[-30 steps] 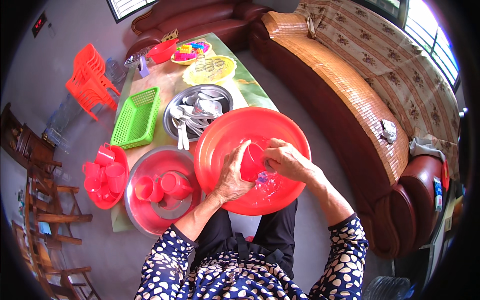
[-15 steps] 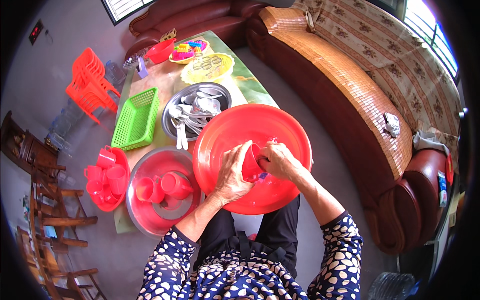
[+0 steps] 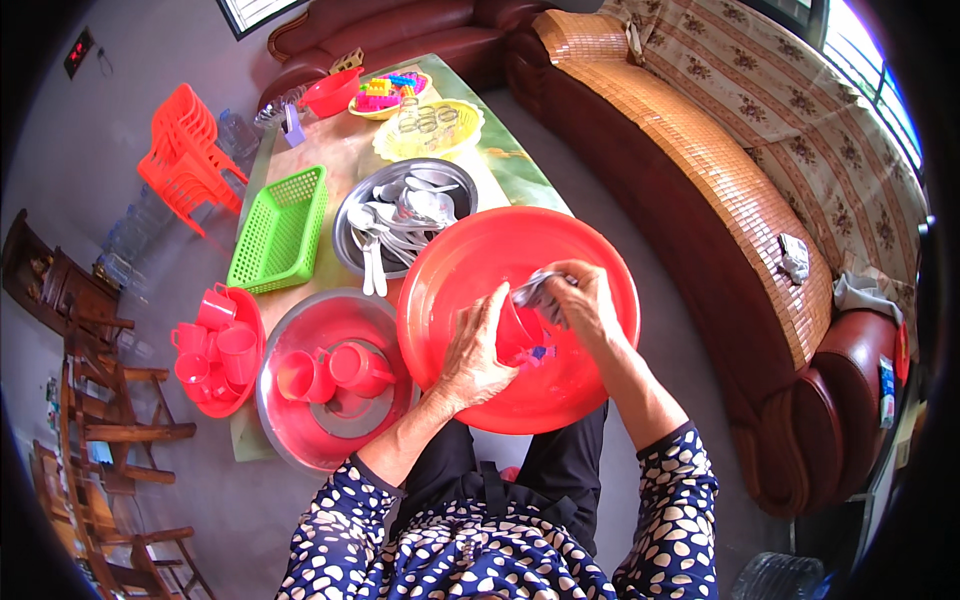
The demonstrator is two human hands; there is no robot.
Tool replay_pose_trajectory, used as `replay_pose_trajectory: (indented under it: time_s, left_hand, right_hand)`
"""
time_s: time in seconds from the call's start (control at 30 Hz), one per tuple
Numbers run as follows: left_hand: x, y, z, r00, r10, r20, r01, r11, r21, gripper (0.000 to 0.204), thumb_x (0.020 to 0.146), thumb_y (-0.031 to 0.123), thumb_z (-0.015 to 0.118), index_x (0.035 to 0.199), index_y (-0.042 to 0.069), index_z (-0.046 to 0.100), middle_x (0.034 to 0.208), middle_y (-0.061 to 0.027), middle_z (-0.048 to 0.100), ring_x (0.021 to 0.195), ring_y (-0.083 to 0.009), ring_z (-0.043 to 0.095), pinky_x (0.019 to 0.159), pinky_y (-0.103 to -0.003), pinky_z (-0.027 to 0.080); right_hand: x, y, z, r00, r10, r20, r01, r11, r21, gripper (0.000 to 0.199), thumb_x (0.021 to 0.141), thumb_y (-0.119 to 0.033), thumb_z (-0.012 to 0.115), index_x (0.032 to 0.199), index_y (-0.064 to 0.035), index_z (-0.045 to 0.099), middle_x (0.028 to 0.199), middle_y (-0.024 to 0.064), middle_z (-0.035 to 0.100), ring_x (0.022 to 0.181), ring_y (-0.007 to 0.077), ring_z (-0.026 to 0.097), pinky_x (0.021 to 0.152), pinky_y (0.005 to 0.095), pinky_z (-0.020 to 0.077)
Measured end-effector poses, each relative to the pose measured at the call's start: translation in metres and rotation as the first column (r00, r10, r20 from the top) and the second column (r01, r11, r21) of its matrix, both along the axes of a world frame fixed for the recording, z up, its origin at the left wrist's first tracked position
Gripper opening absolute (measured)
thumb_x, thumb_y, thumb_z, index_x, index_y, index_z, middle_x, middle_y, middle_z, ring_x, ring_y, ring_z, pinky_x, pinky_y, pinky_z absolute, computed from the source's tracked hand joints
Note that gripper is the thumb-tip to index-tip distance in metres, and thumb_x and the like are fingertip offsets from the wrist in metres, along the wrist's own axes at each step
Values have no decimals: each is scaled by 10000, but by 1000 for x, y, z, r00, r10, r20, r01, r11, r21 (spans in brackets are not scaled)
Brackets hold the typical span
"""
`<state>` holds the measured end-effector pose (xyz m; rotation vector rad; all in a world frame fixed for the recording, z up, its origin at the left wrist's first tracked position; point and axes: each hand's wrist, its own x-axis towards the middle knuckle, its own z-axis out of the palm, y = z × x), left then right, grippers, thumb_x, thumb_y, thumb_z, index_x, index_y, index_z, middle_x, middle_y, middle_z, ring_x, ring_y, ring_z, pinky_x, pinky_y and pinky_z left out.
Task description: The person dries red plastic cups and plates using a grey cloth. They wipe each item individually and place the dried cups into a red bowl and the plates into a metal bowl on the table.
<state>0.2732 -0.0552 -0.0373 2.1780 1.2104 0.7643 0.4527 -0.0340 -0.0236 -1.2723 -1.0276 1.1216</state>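
Note:
Over the large red basin (image 3: 565, 395), which has water in it, my left hand (image 3: 472, 352) grips a red mug (image 3: 514, 335) from its left side. A crumpled grey cloth (image 3: 541, 297) is pinched in my right hand (image 3: 590, 298), at the mug's upper right edge. Below the mug, a small pink and purple shape shows in the basin. To the left, a wide metal basin (image 3: 285, 425) holds two red mugs (image 3: 359, 369). Farther left, a smaller red basin (image 3: 252, 303) carries several more red mugs (image 3: 237, 353).
On the table (image 3: 510, 150) are a metal bowl of spoons and ladles (image 3: 405, 215), a green basket (image 3: 262, 272), a yellow basket with glasses (image 3: 455, 145) and a basket of toy blocks (image 3: 378, 90). A sofa (image 3: 640, 220) stands right, stacked red chairs (image 3: 185, 150) left.
My right hand has drawn up and right from the mug's opening, bringing the grey cloth into view. My left hand still grips the mug. The whole view has shifted slightly.

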Motion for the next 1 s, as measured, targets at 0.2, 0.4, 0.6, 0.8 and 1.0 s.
replay_pose_trajectory:
  time_s: [0.2, 0.4, 0.6, 0.8, 1.0]
  left_hand:
    - [-2, 4, -10, 989, 146, -3, -145, 983, -115, 914, 628, 66, 747, 1403, 50, 262, 1344, -241, 407, 1252, -421, 386, 1045, -461, 354]
    - [-3, 6, -9, 986, 159, -44, -162, 982, -101, 913, 620, 71, 746, 1390, 66, 255, 1301, -225, 422, 1222, -440, 398, 1003, -480, 391]
    - [3, 3, -13, 996, 22, 91, -16, 998, -68, 919, 622, 93, 762, 1397, 69, 268, 1320, -217, 422, 1239, -419, 397, 1013, -467, 383]
    - [-1, 7, -5, 981, 12, 192, -14, 1000, 11, 884, 625, 130, 831, 1348, 77, 325, 1264, -195, 472, 1187, -390, 450, 992, -460, 401]
    - [1, 6, 2, 974, -60, 217, 60, 998, 5, 854, 622, 93, 822, 1342, 81, 363, 1249, -162, 509, 1180, -361, 475, 995, -449, 396]
  right_hand:
    - [21, 12, -59, 219, -11, 976, -303, 950, 79, 145, 775, -109, 628, 899, -34, 624, 1000, 212, 568, 912, 380, 609, 793, 483, 501]
    - [16, 1, -1, 845, 370, 386, -386, 922, -38, 151, 857, -82, 627, 958, 9, 691, 764, 114, 686, 696, 161, 670, 611, 291, 528]
    - [-8, -1, 13, 976, 216, -3, -216, 975, 50, 173, 901, -113, 600, 926, 31, 693, 748, 59, 659, 648, 103, 613, 575, 255, 510]
    - [-6, -21, 33, 909, 417, 26, -416, 909, -34, 192, 892, -152, 581, 944, 21, 645, 796, 35, 633, 733, 103, 580, 658, 270, 481]
    - [31, -20, 28, 637, 344, 690, -621, 759, 194, 145, 784, -24, 558, 901, 18, 633, 782, 149, 634, 734, 278, 613, 708, 376, 486]
